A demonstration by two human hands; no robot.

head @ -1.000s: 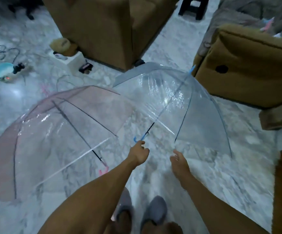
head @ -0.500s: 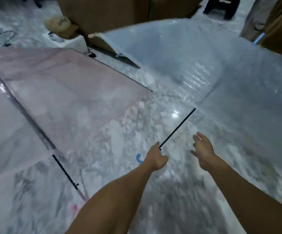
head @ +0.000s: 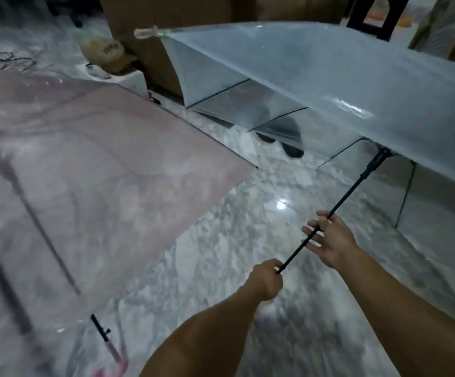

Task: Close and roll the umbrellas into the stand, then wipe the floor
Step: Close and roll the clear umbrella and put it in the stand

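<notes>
An open clear umbrella with a bluish canopy [head: 329, 66] is lifted off the marble floor, its black shaft [head: 354, 186] slanting down toward me. My left hand [head: 265, 278] grips the lower end of that shaft, hiding the handle. My right hand [head: 329, 240] sits just above on the shaft with fingers spread and straight, touching it. A second open clear umbrella with a pinkish canopy [head: 98, 164] lies on the floor at the left, its black shaft and pink handle [head: 112, 368] near the bottom edge.
A brown armchair [head: 172, 28] stands behind the umbrellas, with a beige cap [head: 106, 51] on a white box beside it. A black stool [head: 373, 20] is at the top right. Cables [head: 6, 61] lie on the floor at the far left. Marble floor [head: 221, 254] spreads ahead.
The bluish umbrella has been lifted off the floor by my left hand. My right hand moved up from beside the shaft onto it. The view moved closer.
</notes>
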